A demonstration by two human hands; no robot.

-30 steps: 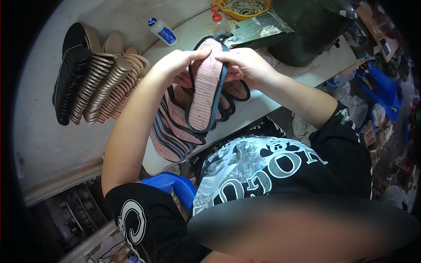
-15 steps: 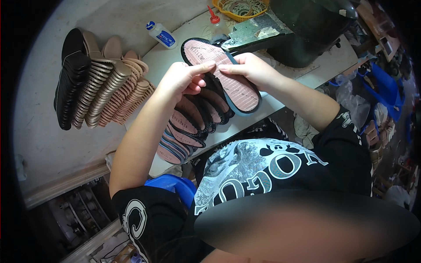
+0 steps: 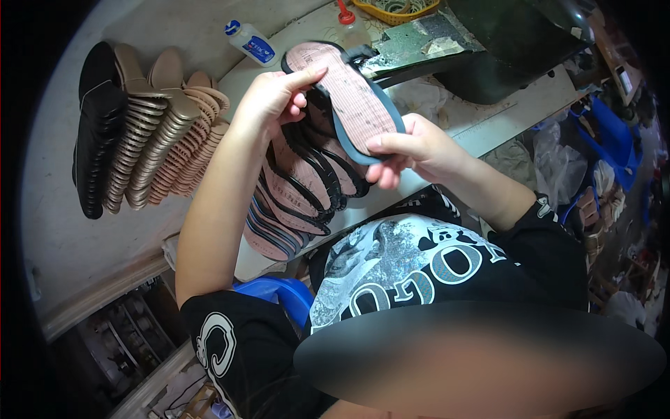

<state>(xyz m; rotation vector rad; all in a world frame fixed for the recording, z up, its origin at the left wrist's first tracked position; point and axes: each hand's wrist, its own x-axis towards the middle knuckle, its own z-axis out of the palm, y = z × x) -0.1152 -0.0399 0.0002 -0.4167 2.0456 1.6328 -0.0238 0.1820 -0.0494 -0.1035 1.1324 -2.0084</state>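
Observation:
A shoe insole (image 3: 349, 98) with a pink, finely ridged face and a blue-grey rim is held up in both hands, tilted over the worktable. My left hand (image 3: 279, 98) pinches its far left edge, thumb on the pink face. Around the lower right end, my right hand (image 3: 419, 150) is closed with its thumb on top and fingers underneath. Black trim shows along the insole's far end. Just below it, a row of similar pink-faced pieces with black edging (image 3: 296, 188) leans together on the table, partly hidden by my left hand and the held insole.
To the left stand stacked rows of black (image 3: 98, 140), gold and beige insoles (image 3: 202, 140). Farther back are a white bottle (image 3: 250, 43), a red-tipped squeeze bottle (image 3: 352, 29), a yellow basket (image 3: 398, 10) and a dark green machine (image 3: 516, 49). A blue stool (image 3: 283, 293) sits below the table edge.
My right hand has slid from the insole's middle to its lower end. The left hand has moved up and left, and the insole has turned slightly, showing more of its blue-grey rim.

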